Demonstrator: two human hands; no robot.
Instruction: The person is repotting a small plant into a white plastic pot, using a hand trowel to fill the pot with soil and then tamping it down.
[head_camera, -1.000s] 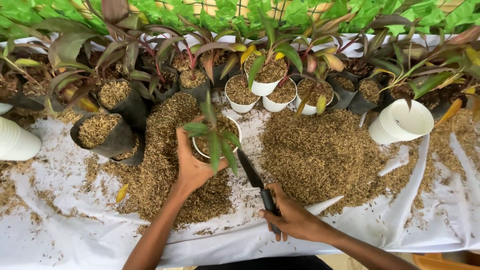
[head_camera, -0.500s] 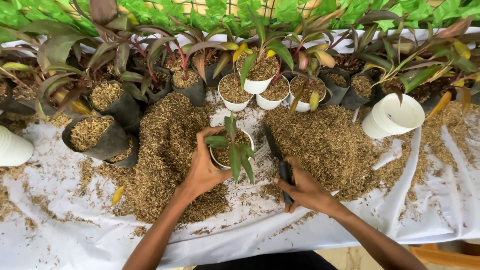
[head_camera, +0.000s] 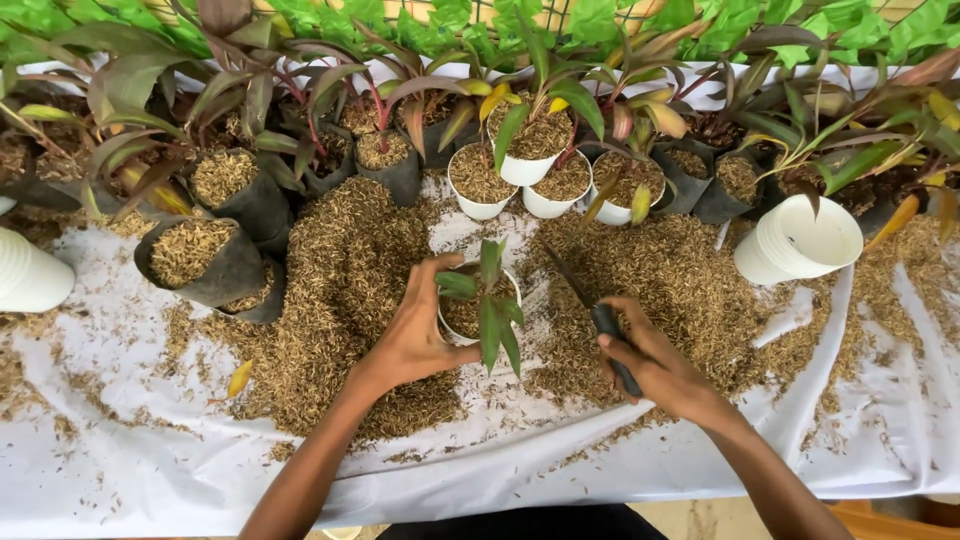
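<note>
White sheet (head_camera: 130, 470) (husk-strewn); left hand (head_camera: 420, 335) clasped around pot (head_camera: 452, 322), right hand (head_camera: 655, 365) clamped on knife (head_camera: 600, 315).

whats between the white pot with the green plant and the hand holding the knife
In the head view, only loose brown husk lies between the small white pot and the right hand gripping the dark-handled knife.

surface: table under a white plastic sheet (head_camera: 150, 470), wrinkled, strewn with brown husk | 12 o'clock: wall of bright green leaves (head_camera: 600, 20) over pale lattice | 10 to 2 o'clock: row of potted plants in black bags and white pots | 5 o'clock: tan floor (head_camera: 690, 520) | light: soft, even daylight
</note>
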